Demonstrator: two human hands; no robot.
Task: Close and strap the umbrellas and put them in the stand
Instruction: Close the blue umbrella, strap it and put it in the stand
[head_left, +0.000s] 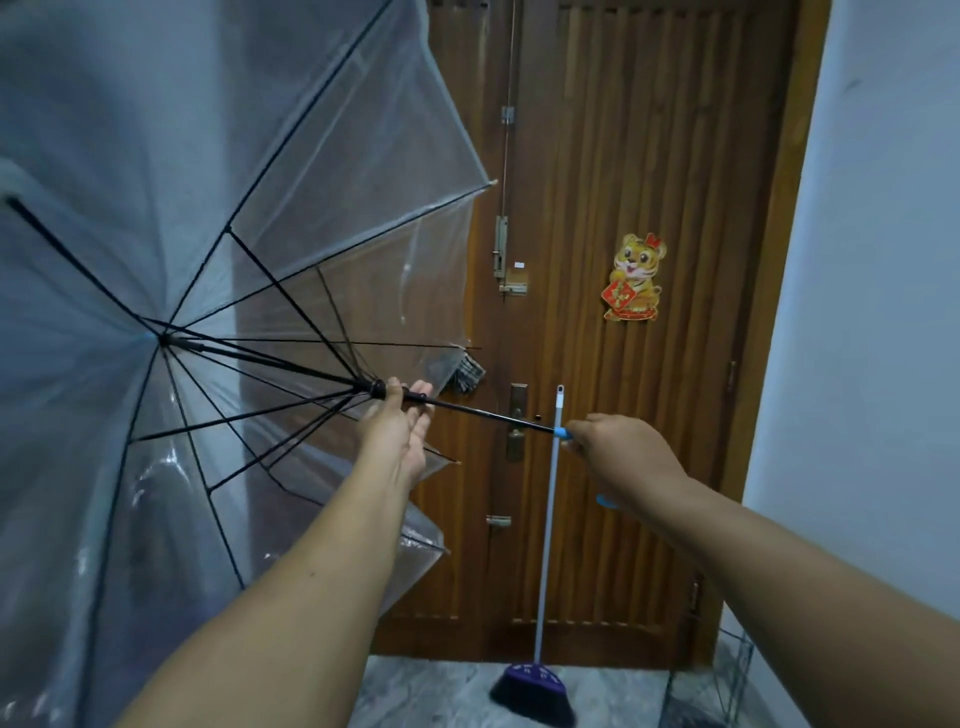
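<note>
**Head view: clear umbrella half way to closing**

Head view shows the clear umbrella still spread, left of the wooden door. To fold it cleanly, draw the runner straight along the shaft. The right hand grips the blue handle; the left hand has its fingers curled round the runner. A wire stand waits below the door's right side, near a broom.

I count one clear umbrella, spread open, and two bare hands on it: the left hand and the right hand. One broom leans on the one wooden door, which carries one tiger sticker. One wire stand sits in the corner.
</note>
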